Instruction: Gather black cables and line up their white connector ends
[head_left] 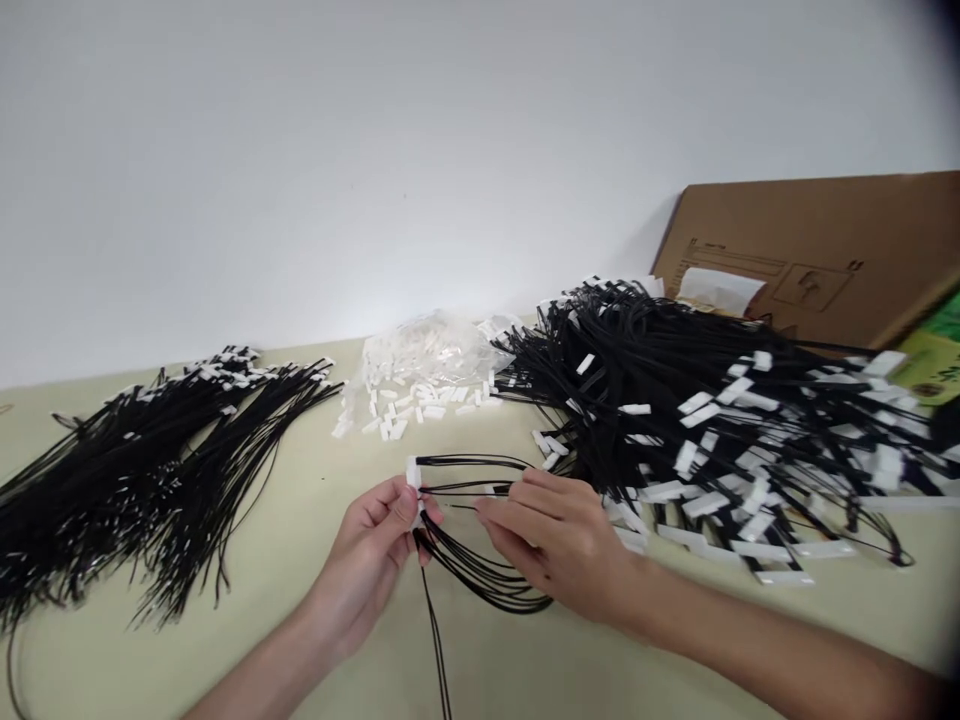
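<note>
My left hand (373, 553) pinches a small white plastic connector (412, 474) with several thin black wires (480, 580) running from it and looping down over the table. My right hand (559, 535) sits just to the right, fingers curled around the same black wires near their ends. Both hands are low in the middle of the view, above the pale yellow-green table (300, 560).
A big heap of black wires with white connectors (712, 430) lies at the right. A smaller bundle of black wires (135, 460) spreads at the left. A clear bag with loose white connectors (427, 375) sits behind. A cardboard box (825, 255) leans on the white wall.
</note>
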